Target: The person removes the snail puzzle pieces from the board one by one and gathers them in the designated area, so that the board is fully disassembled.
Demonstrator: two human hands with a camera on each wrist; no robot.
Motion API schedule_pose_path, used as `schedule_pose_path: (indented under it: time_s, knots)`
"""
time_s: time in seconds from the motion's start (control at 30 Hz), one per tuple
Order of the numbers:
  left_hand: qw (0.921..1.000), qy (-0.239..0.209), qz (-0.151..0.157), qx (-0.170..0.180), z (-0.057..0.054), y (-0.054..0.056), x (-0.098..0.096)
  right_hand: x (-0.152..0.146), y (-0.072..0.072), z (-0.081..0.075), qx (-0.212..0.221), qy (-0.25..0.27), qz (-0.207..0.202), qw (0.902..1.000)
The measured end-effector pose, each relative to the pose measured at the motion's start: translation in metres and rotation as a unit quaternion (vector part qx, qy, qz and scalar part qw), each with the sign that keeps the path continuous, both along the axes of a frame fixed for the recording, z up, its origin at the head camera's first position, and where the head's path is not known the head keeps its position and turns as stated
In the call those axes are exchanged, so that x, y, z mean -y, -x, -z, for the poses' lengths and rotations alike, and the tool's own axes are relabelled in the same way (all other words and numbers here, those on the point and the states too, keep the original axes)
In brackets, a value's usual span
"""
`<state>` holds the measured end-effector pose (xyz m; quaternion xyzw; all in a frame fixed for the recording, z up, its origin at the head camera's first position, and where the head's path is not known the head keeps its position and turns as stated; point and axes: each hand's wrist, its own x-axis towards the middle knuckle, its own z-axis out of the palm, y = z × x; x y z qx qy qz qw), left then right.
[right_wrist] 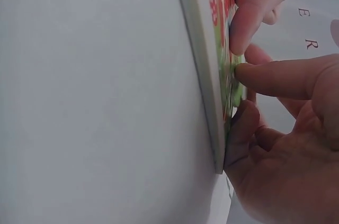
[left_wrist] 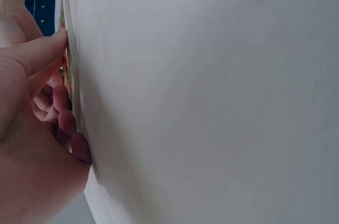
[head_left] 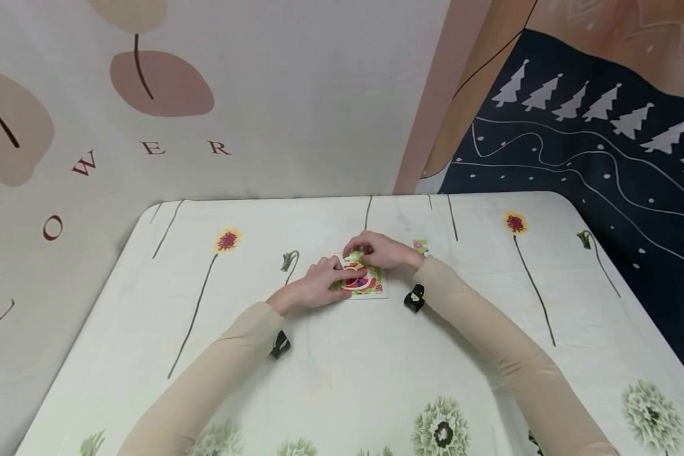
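Note:
A small picture jigsaw puzzle (head_left: 370,284) in a thin white-edged board lies on the table, its picture red, purple and green. My left hand (head_left: 318,283) rests on its left side, one digit stretched across the picture. In the left wrist view the other fingers (left_wrist: 65,122) bend down along the board's edge. Over the far part of the board, my right hand (head_left: 379,249) pinches a green puzzle piece (head_left: 352,256) between thumb and fingers. The right wrist view shows this piece (right_wrist: 237,89) close against the puzzle surface. Part of the picture is hidden under the hands.
Another green puzzle piece with a pink patch (head_left: 420,246) lies on the table beyond the right wrist. The white tablecloth (head_left: 342,367) is printed with flowers. Black wrist cameras (head_left: 414,298) hang under both wrists. A patterned cloth wall (head_left: 296,114) stands behind the table.

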<state>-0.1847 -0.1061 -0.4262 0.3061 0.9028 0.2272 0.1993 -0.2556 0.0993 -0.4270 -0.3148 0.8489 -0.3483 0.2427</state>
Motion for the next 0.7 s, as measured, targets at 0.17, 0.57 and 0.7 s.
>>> schedule_pose_path:
  time_s: [0.17,0.57,0.7]
  knots:
    - [1.0000,0.001,-0.003,0.003,-0.0008,-0.0005,-0.0003,-0.0018,-0.0002,-0.0009,0.027,0.042,-0.005,0.9988]
    - [1.0000,0.006,-0.001,0.002,0.0001,0.0003,0.0002,-0.0063,-0.0012,-0.0001,0.047,0.088,0.018,0.9948]
    - [1.0000,0.005,-0.002,0.003,0.0003,0.0005,-0.0004,-0.0097,-0.0002,0.0008,0.050,0.098,0.050,0.9927]
